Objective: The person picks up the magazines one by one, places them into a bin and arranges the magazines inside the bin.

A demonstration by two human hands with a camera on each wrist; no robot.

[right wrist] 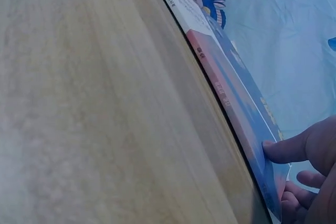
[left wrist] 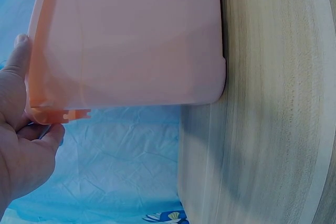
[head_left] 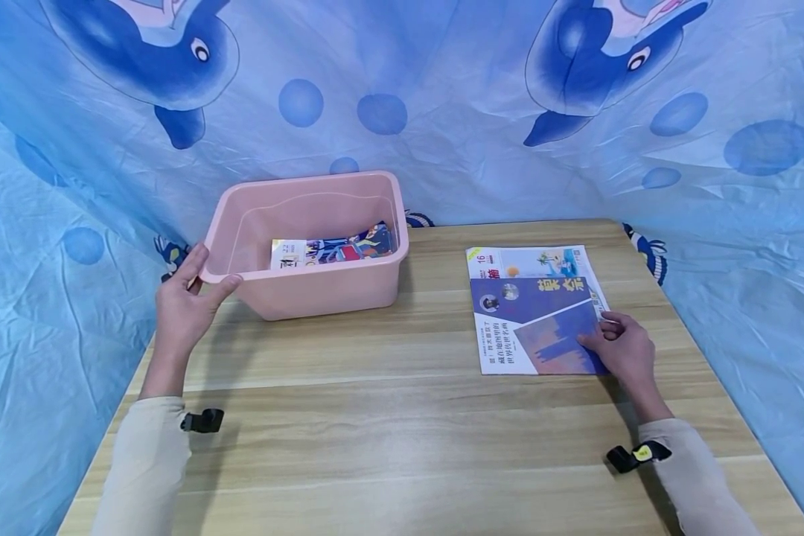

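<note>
A pink plastic bin (head_left: 321, 294) stands at the back left of the wooden table. My left hand (head_left: 209, 274) grips its near-left rim corner, thumb on the front and fingers along the side. The left wrist view shows that hand (left wrist: 31, 98) on the bin (left wrist: 131, 40) rim. A colourful book (head_left: 335, 249) lies inside the bin. At the right, a purple-covered book (head_left: 536, 327) lies on a white magazine (head_left: 529, 262). My right hand (head_left: 606, 339) pinches the purple book's near-right corner. In the right wrist view, its thumb presses the cover and its fingers (right wrist: 304, 179) curl at the book's (right wrist: 236, 93) edge.
The wooden table (head_left: 375, 417) is ringed on three sides by a blue dolphin-print cloth (head_left: 442, 112). The bin's left side overhangs the table's left edge. A black strap sits on each wrist.
</note>
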